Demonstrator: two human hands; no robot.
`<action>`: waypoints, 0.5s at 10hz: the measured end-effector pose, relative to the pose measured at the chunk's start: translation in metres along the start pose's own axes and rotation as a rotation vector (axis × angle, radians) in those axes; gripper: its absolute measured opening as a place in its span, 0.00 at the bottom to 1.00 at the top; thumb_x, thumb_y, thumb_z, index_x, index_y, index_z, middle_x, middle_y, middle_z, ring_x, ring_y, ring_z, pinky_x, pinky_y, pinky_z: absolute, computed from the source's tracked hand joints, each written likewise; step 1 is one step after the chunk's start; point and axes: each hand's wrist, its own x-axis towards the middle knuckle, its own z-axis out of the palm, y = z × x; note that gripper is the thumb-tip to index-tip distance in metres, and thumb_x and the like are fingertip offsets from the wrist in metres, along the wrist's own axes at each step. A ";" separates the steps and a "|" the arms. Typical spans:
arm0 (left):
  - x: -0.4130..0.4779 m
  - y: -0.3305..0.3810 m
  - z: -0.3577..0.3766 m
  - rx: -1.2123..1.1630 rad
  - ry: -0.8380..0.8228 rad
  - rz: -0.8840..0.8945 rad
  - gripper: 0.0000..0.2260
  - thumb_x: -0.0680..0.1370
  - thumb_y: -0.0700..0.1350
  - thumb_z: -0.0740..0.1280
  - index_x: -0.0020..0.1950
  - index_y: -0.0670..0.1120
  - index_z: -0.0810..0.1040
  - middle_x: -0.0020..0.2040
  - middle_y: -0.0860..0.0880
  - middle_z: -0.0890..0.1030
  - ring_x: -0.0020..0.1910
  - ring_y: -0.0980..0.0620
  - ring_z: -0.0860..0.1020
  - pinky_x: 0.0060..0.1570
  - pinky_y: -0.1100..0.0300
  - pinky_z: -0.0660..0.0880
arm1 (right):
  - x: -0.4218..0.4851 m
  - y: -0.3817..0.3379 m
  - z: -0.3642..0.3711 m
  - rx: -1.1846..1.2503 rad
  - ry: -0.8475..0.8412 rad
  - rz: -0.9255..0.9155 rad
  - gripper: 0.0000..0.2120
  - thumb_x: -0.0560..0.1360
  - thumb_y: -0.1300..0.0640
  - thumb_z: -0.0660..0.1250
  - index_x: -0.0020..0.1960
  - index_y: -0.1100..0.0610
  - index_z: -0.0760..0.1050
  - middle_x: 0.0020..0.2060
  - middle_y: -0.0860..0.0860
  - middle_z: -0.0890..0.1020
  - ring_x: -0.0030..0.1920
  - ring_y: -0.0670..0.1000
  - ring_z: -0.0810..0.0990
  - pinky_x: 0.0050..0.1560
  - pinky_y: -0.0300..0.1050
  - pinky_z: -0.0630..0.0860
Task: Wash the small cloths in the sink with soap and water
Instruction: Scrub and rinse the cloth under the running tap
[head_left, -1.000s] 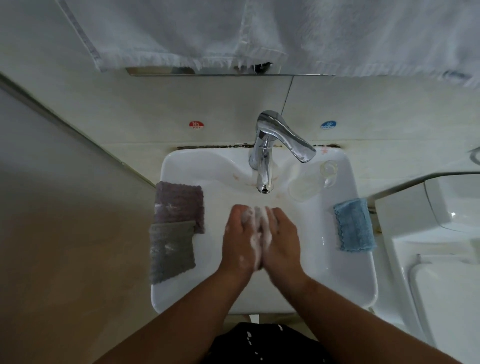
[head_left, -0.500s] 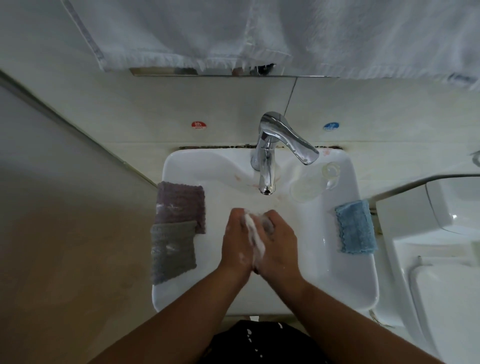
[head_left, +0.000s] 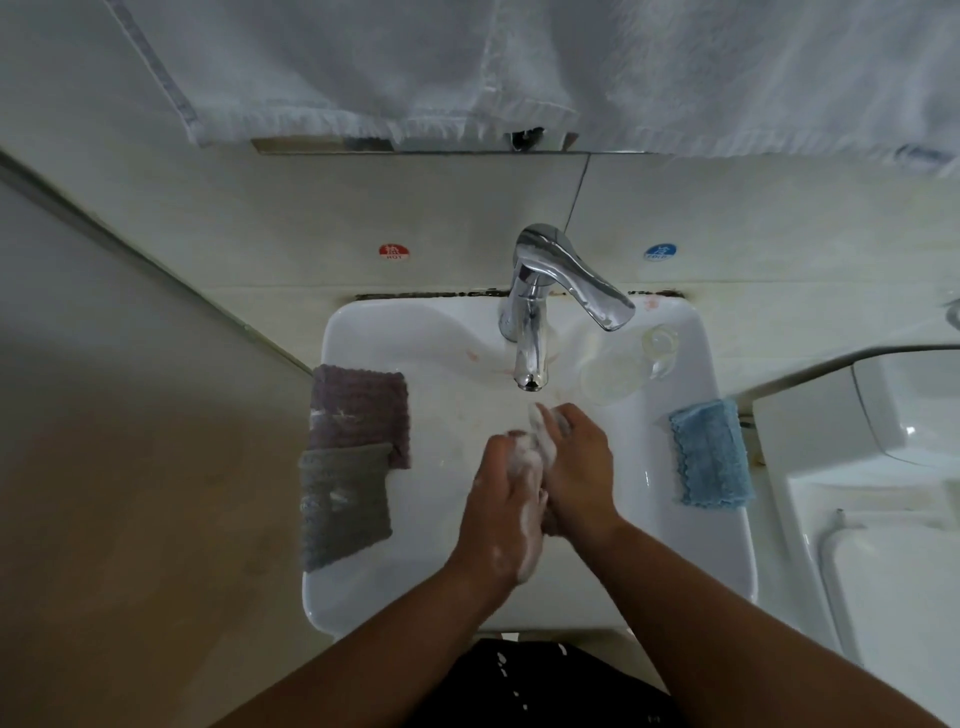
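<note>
While the left hand (head_left: 506, 501) and the right hand (head_left: 581, 467) meet over the middle of the sink (head_left: 691, 561), a small, sudsy white cloth (head_left: 540, 439) is bunched between them. Both hands have their fingers curled round it, and foam covers the left hand's inner edge. The cloth sits just in front of the spout of the chrome tap (head_left: 535, 322), from which no water is seen running. A purple cloth (head_left: 358, 410) lies over the sink's left edge with a grey cloth (head_left: 343, 504) overlapping its near side. A blue cloth (head_left: 711, 454) is draped over the right edge. A clear dish (head_left: 610, 376) rests by the back right corner, and white towels (head_left: 519, 67) hang above.
</note>
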 end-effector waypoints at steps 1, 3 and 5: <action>0.019 0.000 -0.004 0.114 0.134 0.027 0.02 0.82 0.45 0.62 0.53 0.48 0.72 0.49 0.44 0.80 0.52 0.40 0.80 0.51 0.44 0.78 | -0.022 0.008 0.005 -0.028 -0.102 0.031 0.14 0.82 0.48 0.65 0.41 0.54 0.74 0.32 0.47 0.81 0.34 0.46 0.80 0.37 0.46 0.77; 0.016 -0.010 -0.001 0.048 -0.013 0.000 0.12 0.76 0.54 0.63 0.50 0.46 0.72 0.45 0.51 0.77 0.44 0.55 0.76 0.44 0.65 0.77 | -0.007 -0.004 0.001 -0.079 -0.024 -0.052 0.15 0.81 0.48 0.65 0.40 0.56 0.72 0.31 0.48 0.80 0.35 0.47 0.79 0.39 0.46 0.73; 0.029 -0.001 -0.008 0.129 0.131 0.004 0.04 0.83 0.46 0.58 0.56 0.52 0.70 0.51 0.49 0.78 0.52 0.46 0.79 0.54 0.49 0.78 | -0.031 0.003 0.009 -0.041 -0.111 0.015 0.15 0.82 0.44 0.61 0.43 0.53 0.74 0.34 0.49 0.82 0.38 0.50 0.83 0.40 0.51 0.80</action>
